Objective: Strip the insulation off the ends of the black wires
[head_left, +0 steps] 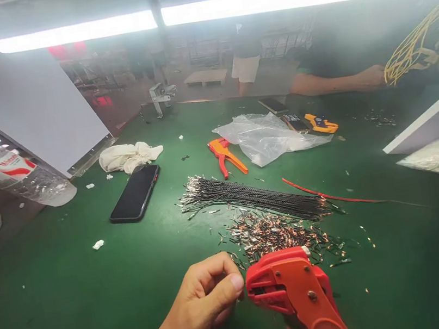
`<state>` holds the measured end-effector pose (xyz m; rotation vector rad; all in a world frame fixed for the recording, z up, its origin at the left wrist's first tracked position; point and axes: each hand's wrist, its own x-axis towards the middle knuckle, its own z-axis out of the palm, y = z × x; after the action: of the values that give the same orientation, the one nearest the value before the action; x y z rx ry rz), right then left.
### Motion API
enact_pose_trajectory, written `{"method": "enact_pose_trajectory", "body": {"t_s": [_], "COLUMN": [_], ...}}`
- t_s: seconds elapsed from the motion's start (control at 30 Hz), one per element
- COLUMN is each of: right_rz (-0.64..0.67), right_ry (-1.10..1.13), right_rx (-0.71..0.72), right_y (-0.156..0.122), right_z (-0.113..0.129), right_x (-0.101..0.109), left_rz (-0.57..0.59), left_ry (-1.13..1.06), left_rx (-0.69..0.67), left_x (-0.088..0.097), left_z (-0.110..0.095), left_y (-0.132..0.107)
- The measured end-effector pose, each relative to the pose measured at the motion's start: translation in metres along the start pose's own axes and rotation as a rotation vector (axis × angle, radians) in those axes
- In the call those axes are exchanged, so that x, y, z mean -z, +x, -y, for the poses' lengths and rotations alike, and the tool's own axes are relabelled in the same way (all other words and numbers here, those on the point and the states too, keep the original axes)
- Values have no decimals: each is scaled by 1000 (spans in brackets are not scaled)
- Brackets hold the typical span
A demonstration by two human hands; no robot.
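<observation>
Fingers (217,288) of the left hand (201,304) curled tight, thumb pressed to forefinger right at the jaw mouth of the red wire stripper (297,296); whatever is pinched there is too small to make out. Right hand mostly out of frame below the stripper's handles, so its grip cannot be told. Stripper sits at the near edge of the green bench (70,297), long axis running from lower right up to upper left, jaws pointing left toward the left thumb.

Just beyond the tool: a scatter of stripped copper-coloured wire offcuts (275,233). Behind that, a bundle of black wires (249,196), long axis left to right, slightly downhill to the right, bared ends fanned at the left. A red wire (323,195) trails off right.

Open bench to the left and near left; only specks there. Black phone (135,193) lies face up, mid-left. White cloth (127,156) behind it. Second orange stripper (226,155) beside a crumpled clear plastic bag (268,135), contents not discernible. Plastic bottle (14,173) on its side at the far left edge.

Across the bench, another person's hand (371,77) holds yellow wires (412,47).
</observation>
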<state>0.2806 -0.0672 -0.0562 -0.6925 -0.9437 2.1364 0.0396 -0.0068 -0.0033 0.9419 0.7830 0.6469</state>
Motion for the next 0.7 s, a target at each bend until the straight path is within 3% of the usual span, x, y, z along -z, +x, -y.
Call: {"method": "enact_pose_trajectory", "body": {"t_s": [0.2, 0.43, 0.7], "right_rz": [-73, -92, -106], "right_ry": [20, 40, 26], "right_rx": [16, -12, 14], "right_y": [11, 27, 34], "right_z": [-12, -27, -24], "right_x": [18, 9, 10], "left_rz": [-33, -52, -8], "left_ry": [4, -14, -107], "left_rx": [-8, 23, 37], "left_x": [1, 2, 4], "left_z": [8, 13, 21], "left_y": [1, 0, 3]}}
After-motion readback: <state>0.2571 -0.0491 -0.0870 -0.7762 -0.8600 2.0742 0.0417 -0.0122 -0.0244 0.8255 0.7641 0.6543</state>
